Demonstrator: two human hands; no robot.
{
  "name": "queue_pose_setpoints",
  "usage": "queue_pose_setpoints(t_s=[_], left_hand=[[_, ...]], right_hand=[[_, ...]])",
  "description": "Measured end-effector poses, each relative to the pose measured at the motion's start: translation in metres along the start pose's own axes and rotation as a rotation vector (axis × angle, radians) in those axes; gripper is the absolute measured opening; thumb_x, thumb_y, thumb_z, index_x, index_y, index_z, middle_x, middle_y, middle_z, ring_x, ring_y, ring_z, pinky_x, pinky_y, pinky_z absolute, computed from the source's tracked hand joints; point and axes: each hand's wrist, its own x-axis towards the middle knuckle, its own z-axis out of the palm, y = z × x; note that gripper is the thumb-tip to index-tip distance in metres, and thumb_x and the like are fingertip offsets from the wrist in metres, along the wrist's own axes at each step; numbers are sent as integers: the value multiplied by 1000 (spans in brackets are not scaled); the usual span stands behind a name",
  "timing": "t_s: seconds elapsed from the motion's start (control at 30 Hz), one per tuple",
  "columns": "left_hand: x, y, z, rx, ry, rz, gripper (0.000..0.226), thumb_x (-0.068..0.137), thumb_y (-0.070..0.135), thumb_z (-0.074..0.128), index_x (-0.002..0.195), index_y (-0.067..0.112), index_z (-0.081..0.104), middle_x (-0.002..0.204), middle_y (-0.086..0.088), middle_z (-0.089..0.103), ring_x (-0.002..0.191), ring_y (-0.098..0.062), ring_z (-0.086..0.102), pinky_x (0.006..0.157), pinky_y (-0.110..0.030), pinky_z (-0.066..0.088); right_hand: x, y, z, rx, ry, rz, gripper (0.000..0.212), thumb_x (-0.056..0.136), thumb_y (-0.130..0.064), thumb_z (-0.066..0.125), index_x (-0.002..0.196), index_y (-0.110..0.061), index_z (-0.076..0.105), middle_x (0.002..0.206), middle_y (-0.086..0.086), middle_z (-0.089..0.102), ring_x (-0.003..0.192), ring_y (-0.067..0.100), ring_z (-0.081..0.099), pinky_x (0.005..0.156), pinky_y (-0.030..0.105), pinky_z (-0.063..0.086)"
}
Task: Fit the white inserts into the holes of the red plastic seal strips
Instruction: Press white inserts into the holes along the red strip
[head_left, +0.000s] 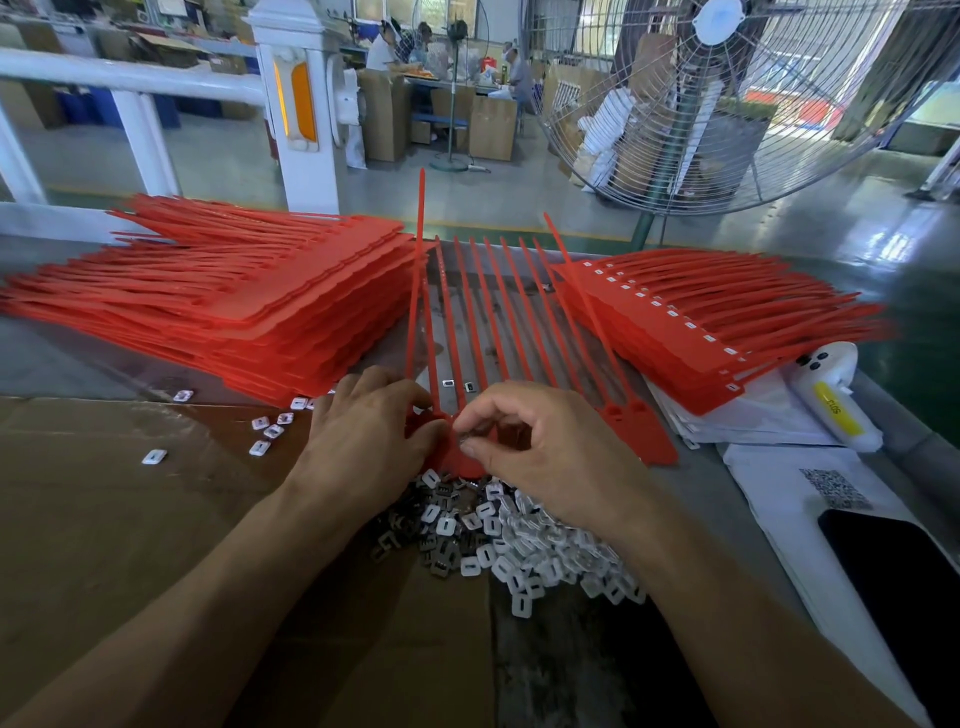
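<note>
At frame centre, a flat red strip (457, 457) was pinched by both hands (371, 431) (540, 452) above glossy white square inserts (524, 551) heaped on brown cardboard (104, 519).

A caged fan (727, 104) stands behind the bench; a black phone (904, 582) lies on white papers (779, 483).

Red seal strips (249, 296): smooth plastic with a slight sheen. White inserts (540, 551): glossy moulded plastic, mixed with dull grey metal clips (441, 545). Cardboard sheet (104, 519): matt brown, creased. Surface (47, 358): worn grey, scuffed. Fan guard (727, 104): bare metal wire.
</note>
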Motion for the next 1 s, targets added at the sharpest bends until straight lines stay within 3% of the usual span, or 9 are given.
queue_pose_setpoints(t_s=[0.13,0.3,0.53,0.73,1.0], left_hand=[[0,-2,1,-11,-2,-8,40,94,56,57,128,36,62,138,9,49,133,-17,35,114,-43,24],[-1,-2,1,-19,1,-7,39,94,55,58,127,36,62,139,9,49,134,-17,35,115,-43,24],[-2,-2,0,-21,-10,-4,39,94,56,58,128,36,62,138,9,49,134,-16,35,115,-43,24],[-2,-2,-2,-23,-10,-10,39,95,55,58,128,36,61,138,9,49,133,-16,35,115,-41,24],[-2,-1,-1,-26,-10,-12,39,95,55,58,129,36,61,138,10,48,133,-15,35,114,-41,23]], right_hand=[[1,9,-14,9,93,82,14,92,-24,77,98,-36,73,99,-28,70,91,-10,66,78,3,47],[1,47,-49,-57,311,275,16,88,-19,80,86,-34,74,84,-18,72,82,-9,65,69,5,41],[-6,73,-56,-104,258,409,23,87,-19,81,79,-40,73,86,-19,71,83,-9,62,71,15,41],[-2,71,-48,-72,226,384,14,87,-20,81,89,-34,79,91,-18,72,91,-7,63,76,16,42],[2,66,-43,-95,168,386,17,91,-19,78,97,-34,79,102,-16,74,97,-4,62,79,14,44]])
